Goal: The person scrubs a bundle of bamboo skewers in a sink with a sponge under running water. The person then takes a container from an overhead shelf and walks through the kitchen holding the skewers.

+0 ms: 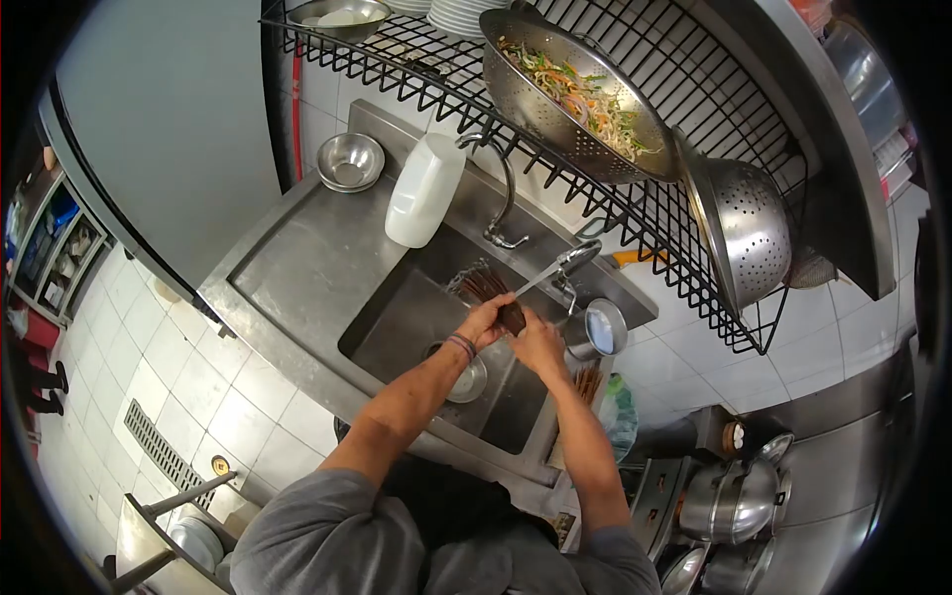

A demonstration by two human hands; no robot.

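Observation:
Both my hands are closed around a bundle of thin brown chopsticks [484, 286] above the sink [397, 302]. My left hand [483, 322] grips its middle, and my right hand [538, 347] holds the near end. From the faucet [578, 257] a stream of water runs down onto the bundle, and drops splash at the far tips. Below my hands a small metal bowl [467, 380] lies in the sink. To the right of my right hand stands a metal pot [605, 327] with whitish liquid. More brown sticks [588, 384] stand beside my right forearm.
A white plastic jug [424, 190] and stacked metal bowls [350, 161] stand behind the sink. Overhead, a black wire rack [635, 233] holds a colander of shredded vegetables [585, 99] and another colander [749, 228]. A second faucet [508, 193] rises at the back. Pots [729, 501] are at right.

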